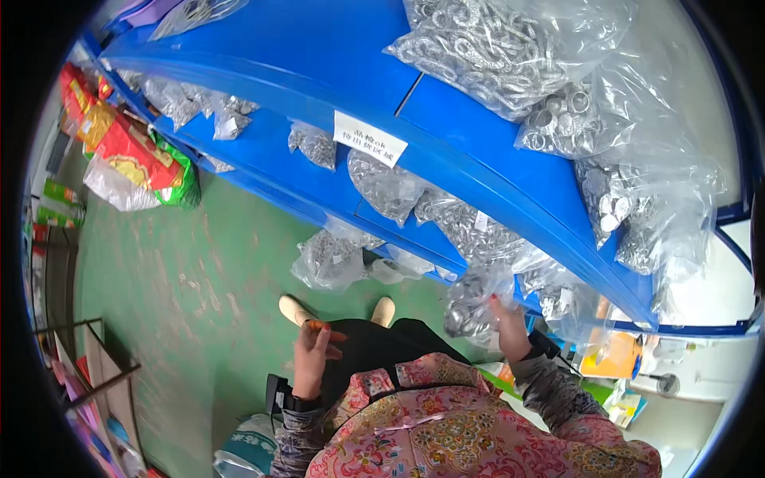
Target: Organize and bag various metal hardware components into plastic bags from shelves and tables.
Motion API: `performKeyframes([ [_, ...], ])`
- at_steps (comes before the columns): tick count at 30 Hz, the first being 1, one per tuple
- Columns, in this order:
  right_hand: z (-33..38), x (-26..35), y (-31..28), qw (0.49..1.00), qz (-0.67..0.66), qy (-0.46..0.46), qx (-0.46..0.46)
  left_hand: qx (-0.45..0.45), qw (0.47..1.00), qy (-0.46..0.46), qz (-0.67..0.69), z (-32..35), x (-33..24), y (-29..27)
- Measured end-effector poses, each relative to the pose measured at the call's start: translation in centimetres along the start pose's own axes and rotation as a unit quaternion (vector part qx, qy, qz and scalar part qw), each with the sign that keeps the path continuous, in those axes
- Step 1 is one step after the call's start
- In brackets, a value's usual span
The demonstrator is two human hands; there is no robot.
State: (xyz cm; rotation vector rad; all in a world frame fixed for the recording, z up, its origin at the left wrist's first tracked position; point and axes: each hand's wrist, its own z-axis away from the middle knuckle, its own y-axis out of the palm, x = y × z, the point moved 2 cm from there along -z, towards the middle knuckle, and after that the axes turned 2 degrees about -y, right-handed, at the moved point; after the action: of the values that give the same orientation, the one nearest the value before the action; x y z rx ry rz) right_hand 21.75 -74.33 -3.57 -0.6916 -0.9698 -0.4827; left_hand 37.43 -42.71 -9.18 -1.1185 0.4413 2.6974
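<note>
My right hand (511,328) is closed on a clear plastic bag of silvery metal parts (468,307), held at the front edge of the blue shelf unit (271,56). Low in front of my body, my left hand (311,356) has its fingers apart and no object shows in it. A small orange patch shows at its fingertips, too small to name. On the shelf level beside the held bag lie more clear bags of metal parts (458,223). Another bag of parts (328,259) rests lower down, past my feet.
Large clear bags of silvery rings and parts (494,52) cover the upper shelf's right side. A white paper label (370,139) sticks to its edge. Red and green sacks (139,151) stand at the far left. A metal-framed rack (96,366) stands left, and a teal-and-white bag (245,446) sits behind my left arm.
</note>
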Motion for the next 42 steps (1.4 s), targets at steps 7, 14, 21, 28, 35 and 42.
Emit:
performKeyframes([
  [7,-4.2,2.6,-2.3,0.997,-0.023,0.055,0.04,-0.09,0.995,-0.013,0.034,5.6,5.3,-2.1],
  [14,-6.6,2.3,0.6,0.995,-0.024,-0.072,0.069,-0.116,0.992,-0.006,0.051,9.6,5.7,-4.6],
  [21,-11.5,6.2,4.2,0.973,-0.209,-0.052,0.083,-0.21,0.975,-0.016,0.065,13.8,9.0,-10.0],
  [28,-21.4,7.0,6.9,0.636,0.511,-0.537,-0.216,-0.265,0.956,-0.052,0.118,15.2,11.4,-8.8],
  [35,-29.0,6.5,11.8,0.628,0.51,-0.556,-0.189,-0.229,0.948,-0.138,0.171,15.2,18.1,-4.8],
  [42,-32.0,6.4,12.0,0.609,0.521,-0.567,-0.188,-0.254,0.943,-0.156,0.146,14.6,19.1,-3.1],
])
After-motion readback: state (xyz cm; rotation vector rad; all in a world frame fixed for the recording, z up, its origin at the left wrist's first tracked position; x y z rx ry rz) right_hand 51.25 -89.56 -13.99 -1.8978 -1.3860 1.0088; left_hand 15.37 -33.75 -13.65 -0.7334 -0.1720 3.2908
